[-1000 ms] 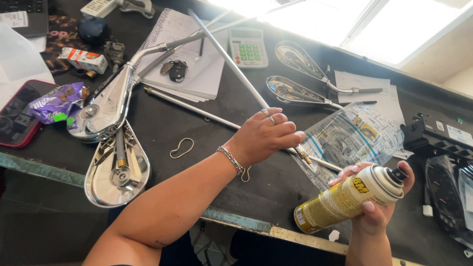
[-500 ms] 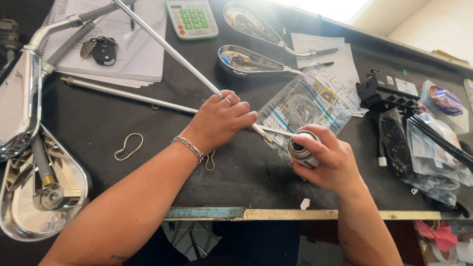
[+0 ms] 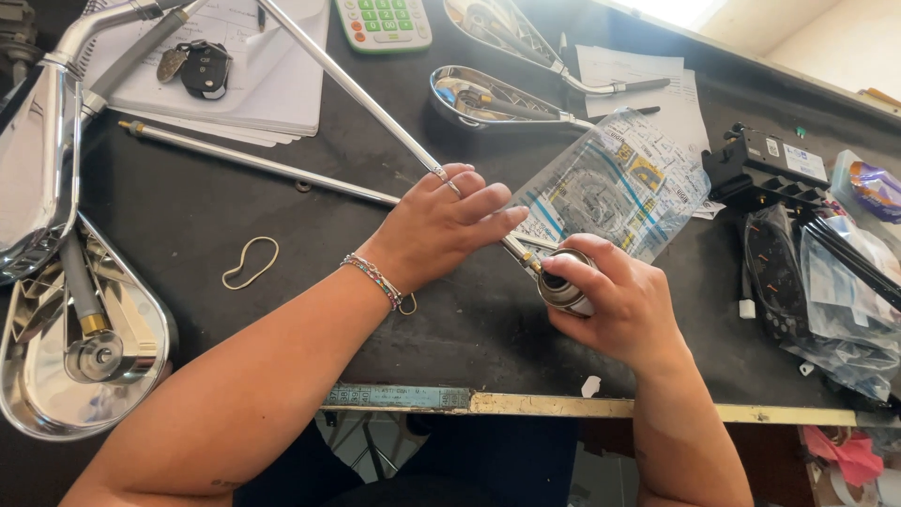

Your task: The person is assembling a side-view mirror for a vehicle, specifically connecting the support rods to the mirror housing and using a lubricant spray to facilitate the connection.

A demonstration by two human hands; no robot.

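- Clear plastic bag with printed blue and yellow markings [image 3: 610, 183] lying flat on the black tabletop [image 3: 235, 211], just beyond both hands; contents too blurred to tell.
- Shiny chrome teardrop-shaped mirror shell [image 3: 56, 376] at the near left, open side up, with a grey stem and a round fitting lying inside it.
- Two more chrome teardrop mirror shells [image 3: 488, 94] at the far middle, open side up, stems pointing right over white paper sheets [image 3: 648, 89].
- Crinkled clear bags holding dark parts [image 3: 826, 300] at the right edge, near a black plastic connector block [image 3: 760, 169].
- Long thin chrome metal rod [image 3: 375, 103] running diagonally from the far left down to the near right; long axis slanted, near end meeting the can between the hands.
- Left hand [image 3: 436, 230] resting over the near part of that rod, fingers stretched flat toward the right, ring on one finger, beaded bracelet at the wrist; grip loose, pressing rather than clenched.
- Right hand [image 3: 624, 305] curled around a small metal spray can [image 3: 563, 286], grip closed on it; can seen end-on, top facing the camera and the rod's tip.
- Second straight chrome rod [image 3: 253, 164] lying left to right on the tabletop, passing under the left hand.
- Tan rubber band [image 3: 251, 262] looped on the tabletop, left of the forearm.
- Black key fob with keys [image 3: 202, 68] on a white paper pad [image 3: 272, 94]; pale calculator with green keys [image 3: 385, 21] at the far edge.
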